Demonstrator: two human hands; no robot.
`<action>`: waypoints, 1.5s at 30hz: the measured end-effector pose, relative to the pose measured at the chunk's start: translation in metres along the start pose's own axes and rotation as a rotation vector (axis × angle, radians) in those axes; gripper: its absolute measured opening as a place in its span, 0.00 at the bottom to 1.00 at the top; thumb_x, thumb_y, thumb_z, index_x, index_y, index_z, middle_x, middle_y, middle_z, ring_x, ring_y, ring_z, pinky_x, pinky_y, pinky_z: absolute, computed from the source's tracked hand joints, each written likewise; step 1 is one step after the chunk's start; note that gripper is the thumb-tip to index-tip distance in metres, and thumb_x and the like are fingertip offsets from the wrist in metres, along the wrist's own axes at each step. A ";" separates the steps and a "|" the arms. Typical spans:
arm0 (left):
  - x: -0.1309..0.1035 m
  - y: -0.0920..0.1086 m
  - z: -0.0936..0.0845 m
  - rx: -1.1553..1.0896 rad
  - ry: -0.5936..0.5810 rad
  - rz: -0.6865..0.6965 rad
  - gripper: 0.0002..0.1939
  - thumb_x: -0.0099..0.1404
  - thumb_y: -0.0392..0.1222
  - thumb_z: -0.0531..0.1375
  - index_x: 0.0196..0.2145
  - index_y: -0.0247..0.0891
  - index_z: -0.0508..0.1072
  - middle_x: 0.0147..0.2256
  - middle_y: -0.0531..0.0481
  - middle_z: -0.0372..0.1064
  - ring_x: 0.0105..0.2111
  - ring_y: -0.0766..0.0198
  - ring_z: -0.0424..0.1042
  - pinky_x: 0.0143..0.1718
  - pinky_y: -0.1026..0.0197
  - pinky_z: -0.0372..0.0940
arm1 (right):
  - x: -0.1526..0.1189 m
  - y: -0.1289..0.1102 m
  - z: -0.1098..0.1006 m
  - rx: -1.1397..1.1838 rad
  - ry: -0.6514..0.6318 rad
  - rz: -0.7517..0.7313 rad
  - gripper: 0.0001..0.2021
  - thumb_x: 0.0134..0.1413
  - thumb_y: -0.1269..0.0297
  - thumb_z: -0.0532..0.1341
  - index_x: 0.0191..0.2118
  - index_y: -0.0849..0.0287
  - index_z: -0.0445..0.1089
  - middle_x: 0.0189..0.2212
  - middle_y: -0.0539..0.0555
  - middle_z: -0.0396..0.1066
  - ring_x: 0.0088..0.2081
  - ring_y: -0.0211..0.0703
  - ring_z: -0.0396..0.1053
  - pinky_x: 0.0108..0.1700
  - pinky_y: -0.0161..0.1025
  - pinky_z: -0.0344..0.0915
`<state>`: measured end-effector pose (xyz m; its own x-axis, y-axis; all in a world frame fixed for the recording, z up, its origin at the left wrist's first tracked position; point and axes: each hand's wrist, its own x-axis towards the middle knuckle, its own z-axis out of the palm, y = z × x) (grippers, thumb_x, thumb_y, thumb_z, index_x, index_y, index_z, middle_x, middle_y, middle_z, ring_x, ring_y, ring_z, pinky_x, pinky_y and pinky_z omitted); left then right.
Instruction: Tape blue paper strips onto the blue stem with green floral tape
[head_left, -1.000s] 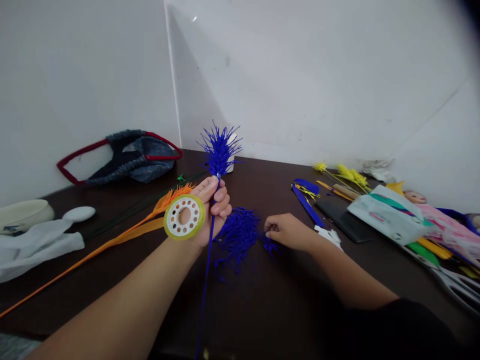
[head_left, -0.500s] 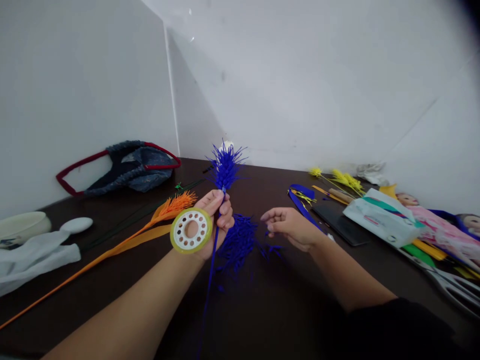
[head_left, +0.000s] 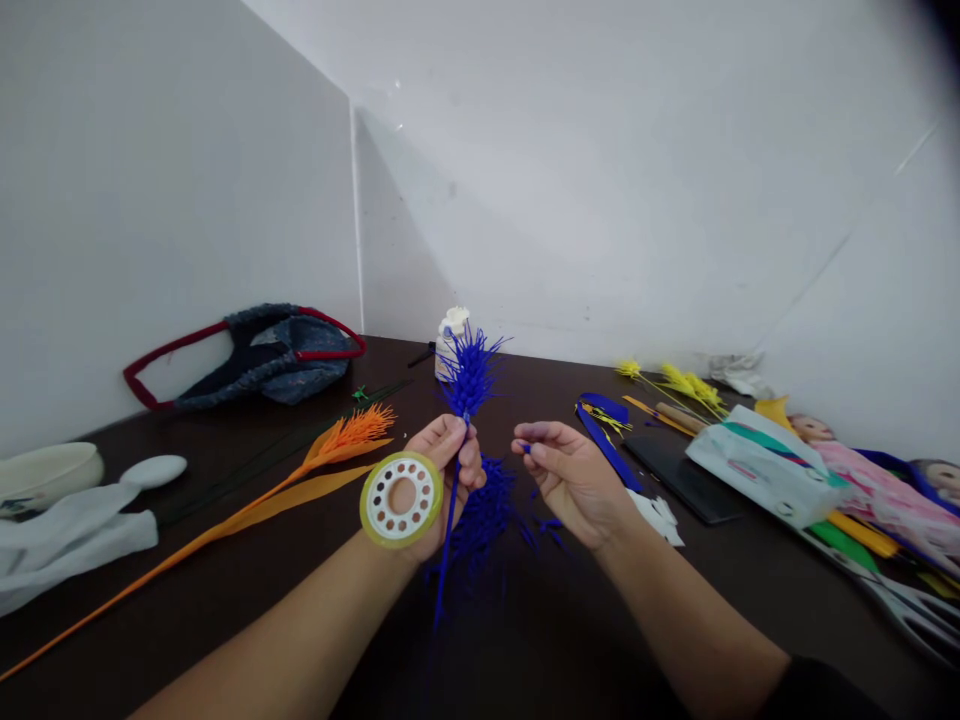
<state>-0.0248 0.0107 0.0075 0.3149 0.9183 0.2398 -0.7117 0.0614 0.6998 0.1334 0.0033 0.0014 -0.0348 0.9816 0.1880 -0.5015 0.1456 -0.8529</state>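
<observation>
My left hand is closed around the stem of a blue artificial wheat ear, held upright with its bristles spread at the top. A roll of clear yellowish tape with a white core hangs at that hand's wrist side. To the right, my right hand pinches a small blue piece between thumb and fingertips, apart from the ear. Below and between the hands lies a heap of loose blue pieces, partly hidden by the left hand. A few more blue bits are scattered beside it.
An orange wheat stalk lies left, near a bowl and a denim bag. Behind the ear stands a white bottle. On the right are a black flat object, a tissue pack, scissors and yellow stalks.
My right hand has come up from the scattered blue bits with a small blue piece between its fingertips. The left hand with the ear sits slightly lower and further right in view.
</observation>
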 end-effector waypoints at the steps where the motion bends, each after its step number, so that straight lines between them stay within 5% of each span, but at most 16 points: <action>1: 0.000 -0.001 0.000 0.000 -0.002 0.005 0.05 0.60 0.38 0.59 0.28 0.35 0.66 0.19 0.57 0.59 0.18 0.74 0.58 0.22 0.68 0.59 | -0.001 0.002 0.001 -0.015 -0.011 0.007 0.09 0.36 0.72 0.69 0.29 0.60 0.74 0.29 0.50 0.73 0.32 0.34 0.71 0.34 0.29 0.67; 8: -0.002 -0.002 0.002 0.022 0.008 0.016 0.07 0.57 0.38 0.62 0.26 0.35 0.66 0.20 0.56 0.60 0.19 0.73 0.60 0.24 0.68 0.61 | -0.005 0.006 0.011 -0.199 0.006 -0.105 0.09 0.34 0.72 0.69 0.28 0.60 0.72 0.28 0.50 0.73 0.32 0.41 0.73 0.37 0.39 0.68; 12: -0.002 0.000 0.005 0.066 0.044 -0.050 0.08 0.57 0.41 0.61 0.27 0.36 0.65 0.19 0.56 0.61 0.19 0.72 0.60 0.22 0.68 0.61 | -0.009 -0.007 0.019 -0.564 -0.028 -0.325 0.03 0.39 0.73 0.65 0.25 0.58 0.73 0.34 0.52 0.71 0.34 0.43 0.72 0.40 0.43 0.68; 16: -0.002 0.001 0.004 0.125 0.069 -0.063 0.11 0.56 0.43 0.62 0.25 0.35 0.65 0.23 0.55 0.63 0.20 0.72 0.62 0.21 0.68 0.62 | -0.013 -0.021 0.028 -0.916 -0.107 -0.485 0.08 0.43 0.76 0.61 0.27 0.56 0.75 0.33 0.54 0.72 0.37 0.44 0.71 0.40 0.44 0.68; 26: 0.009 -0.004 -0.009 0.160 0.010 -0.216 0.17 0.46 0.46 0.68 0.23 0.35 0.64 0.23 0.51 0.66 0.22 0.67 0.68 0.25 0.63 0.67 | -0.004 -0.030 0.033 -1.160 -0.121 -0.637 0.09 0.43 0.76 0.60 0.27 0.54 0.73 0.31 0.51 0.73 0.35 0.42 0.71 0.40 0.42 0.68; 35: -0.005 0.000 0.007 0.137 0.006 -0.213 0.13 0.56 0.45 0.62 0.24 0.35 0.62 0.17 0.55 0.62 0.16 0.71 0.64 0.20 0.69 0.59 | -0.004 -0.022 0.033 -0.753 -0.075 -0.339 0.06 0.42 0.73 0.61 0.30 0.57 0.72 0.29 0.51 0.71 0.29 0.40 0.72 0.35 0.41 0.70; 45: -0.003 0.002 0.006 0.101 0.044 -0.132 0.12 0.57 0.44 0.61 0.25 0.36 0.61 0.18 0.56 0.62 0.17 0.71 0.64 0.19 0.70 0.57 | -0.017 -0.009 0.038 -0.694 -0.063 -0.237 0.06 0.47 0.66 0.62 0.33 0.57 0.66 0.26 0.51 0.71 0.29 0.41 0.70 0.32 0.40 0.68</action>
<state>-0.0237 0.0055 0.0123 0.3720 0.9214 0.1128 -0.5985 0.1452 0.7879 0.1059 -0.0198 0.0246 -0.0531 0.9081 0.4154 0.1601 0.4183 -0.8941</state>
